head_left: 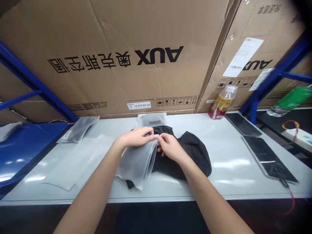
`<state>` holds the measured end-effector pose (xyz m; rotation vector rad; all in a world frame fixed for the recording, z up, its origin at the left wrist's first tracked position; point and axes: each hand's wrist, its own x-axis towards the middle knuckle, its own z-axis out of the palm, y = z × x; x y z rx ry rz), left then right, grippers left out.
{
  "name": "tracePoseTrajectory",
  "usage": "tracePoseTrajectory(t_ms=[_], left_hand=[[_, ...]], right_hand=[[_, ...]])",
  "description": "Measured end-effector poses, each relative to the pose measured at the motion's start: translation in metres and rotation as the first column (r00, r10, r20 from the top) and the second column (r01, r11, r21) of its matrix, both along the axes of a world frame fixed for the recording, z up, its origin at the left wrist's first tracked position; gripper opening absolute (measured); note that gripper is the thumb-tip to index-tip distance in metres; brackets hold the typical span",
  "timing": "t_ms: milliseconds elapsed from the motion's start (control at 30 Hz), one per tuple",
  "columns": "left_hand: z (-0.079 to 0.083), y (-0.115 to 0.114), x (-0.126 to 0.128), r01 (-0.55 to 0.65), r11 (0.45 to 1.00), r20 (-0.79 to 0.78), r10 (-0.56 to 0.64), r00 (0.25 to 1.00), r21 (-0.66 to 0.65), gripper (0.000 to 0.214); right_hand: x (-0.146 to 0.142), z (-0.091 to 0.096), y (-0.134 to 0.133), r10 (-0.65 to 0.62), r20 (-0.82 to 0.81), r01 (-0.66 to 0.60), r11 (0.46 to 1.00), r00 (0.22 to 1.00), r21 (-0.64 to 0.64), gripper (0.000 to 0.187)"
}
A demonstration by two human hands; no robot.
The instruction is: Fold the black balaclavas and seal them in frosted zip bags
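Both hands meet at the top edge of a frosted zip bag (136, 162) near the middle of the table. My left hand (138, 136) lies over the bag with thumb and fingers closed on its edge. My right hand (169, 146) pinches the same edge at its corner. The bag's open side shows several layers, and something dark shows inside. Black folded cloth (196, 154) lies behind and to the right, partly under the right wrist. Another clear bag with a printed label (153, 119) lies just beyond the hands.
Flat clear bags (70, 162) and an upright-folded grey bag (81, 128) lie on the left of the white table (229, 185). On the right are a drink bottle (223, 102) and two phones or tablets (268, 157), one cabled. Large cartons (109, 87) stand behind.
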<state>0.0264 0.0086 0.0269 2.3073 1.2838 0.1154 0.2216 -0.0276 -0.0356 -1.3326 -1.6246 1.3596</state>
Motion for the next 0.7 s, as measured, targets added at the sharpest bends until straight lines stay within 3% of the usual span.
tracePoseTrajectory(t_ms=[167,467,700], left_hand=[[-0.005,-0.001,0.000,-0.067,0.996,0.065,0.064,0.996,0.056,0.028],[-0.003,-0.032,0.018,-0.170,0.956,0.088,0.153,0.984,0.238,0.020],[0.000,-0.030,0.013,-0.145,0.977,0.128,0.126,0.984,0.157,0.030]], right_hand=[[-0.002,0.000,-0.003,-0.019,-0.055,0.019,1.000,0.998,-0.010,0.032],[-0.002,0.011,-0.015,0.032,-0.082,-0.037,0.997,0.996,-0.067,0.035],[-0.001,0.015,-0.013,0.029,-0.114,-0.031,0.999,0.993,-0.020,0.038]])
